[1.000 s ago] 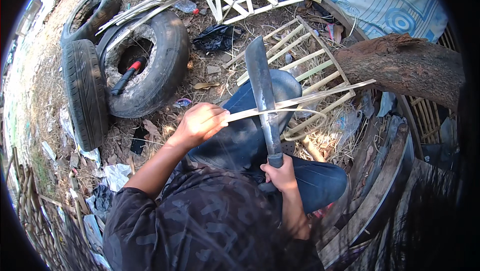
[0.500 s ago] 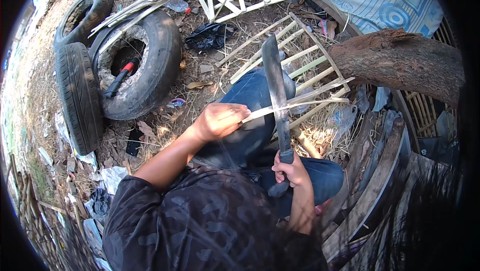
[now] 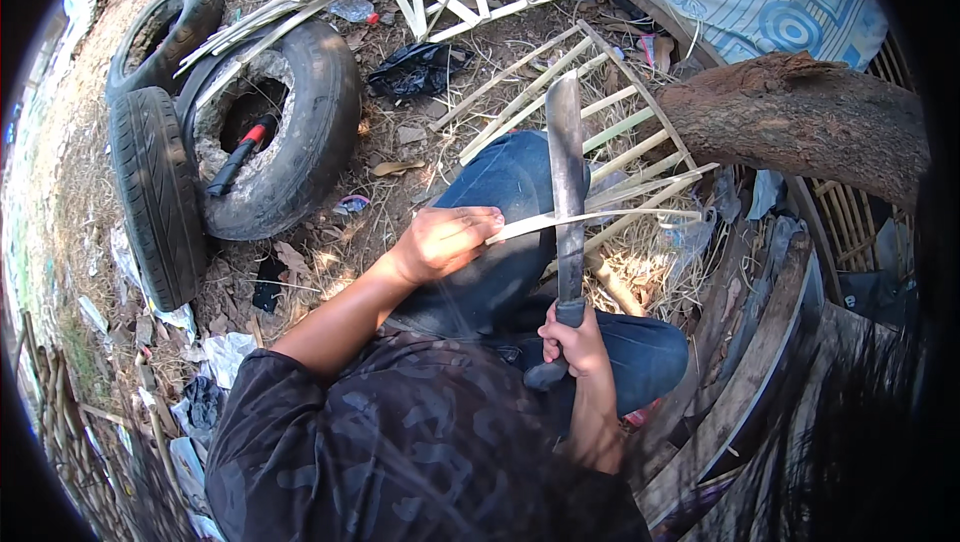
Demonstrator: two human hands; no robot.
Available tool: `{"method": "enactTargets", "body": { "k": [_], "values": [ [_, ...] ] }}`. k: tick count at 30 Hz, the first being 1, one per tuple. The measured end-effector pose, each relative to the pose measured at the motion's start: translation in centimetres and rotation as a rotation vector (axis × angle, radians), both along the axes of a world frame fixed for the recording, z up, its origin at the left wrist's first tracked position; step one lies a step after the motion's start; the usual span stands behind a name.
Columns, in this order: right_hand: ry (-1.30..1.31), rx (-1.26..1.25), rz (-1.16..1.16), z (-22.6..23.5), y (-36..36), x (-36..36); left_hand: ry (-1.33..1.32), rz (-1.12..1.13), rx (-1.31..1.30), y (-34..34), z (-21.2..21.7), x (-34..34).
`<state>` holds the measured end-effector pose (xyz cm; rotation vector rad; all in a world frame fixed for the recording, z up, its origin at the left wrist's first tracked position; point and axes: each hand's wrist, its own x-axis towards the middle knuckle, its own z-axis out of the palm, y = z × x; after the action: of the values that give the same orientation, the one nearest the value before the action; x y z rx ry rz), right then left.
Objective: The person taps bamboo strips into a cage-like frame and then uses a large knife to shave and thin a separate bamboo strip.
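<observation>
My left hand (image 3: 447, 242) is closed on the near end of a thin bamboo strip (image 3: 527, 227), held above my raised knee in blue jeans. The strip runs to the right, behind or against the machete's blade, and appears split into two thin tails past it. In my right hand (image 3: 578, 341) is the dark handle of a machete (image 3: 567, 147). Its long grey blade points away from me and crosses the strip; I cannot tell how deep the edge sits in it. A bamboo lattice frame (image 3: 640, 147) lies on the ground beyond my knee.
Tyres (image 3: 325, 122) stand and lie at the left, one with a red-and-black handled tool (image 3: 240, 157) in it. A second bamboo lattice (image 3: 480, 12) is at the back. A thick log (image 3: 790, 127) lies at the right, near a blue patterned sheet (image 3: 770, 2). Litter and a black plastic bag (image 3: 415, 70) cover the soil.
The machete's blade has shifted slightly to the right along the strip and turned so more of its flat shows. The tails of the strip have spread a little. My left hand stays put.
</observation>
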<state>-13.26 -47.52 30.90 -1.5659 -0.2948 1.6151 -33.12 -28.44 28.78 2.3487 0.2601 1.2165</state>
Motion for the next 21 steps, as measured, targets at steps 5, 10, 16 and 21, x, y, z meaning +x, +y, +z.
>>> {"method": "enactTargets", "body": {
  "k": [5,10,16,21],
  "values": [
    [0.186,0.024,0.191,0.4,-0.2,0.2,0.016,-0.01,0.011,0.4,-0.4,-0.5],
    [0.466,0.042,0.187,-0.3,-0.3,0.6,0.033,-0.01,-0.001,0.4,-0.6,-0.5],
    [-0.026,0.043,0.138,-0.2,-0.5,-0.4,0.025,0.005,-0.015,0.2,-0.2,-0.4],
    [0.316,0.06,0.195,-0.4,-0.3,0.2,0.031,0.006,-0.019,0.2,0.0,-0.4]
  ]
}}
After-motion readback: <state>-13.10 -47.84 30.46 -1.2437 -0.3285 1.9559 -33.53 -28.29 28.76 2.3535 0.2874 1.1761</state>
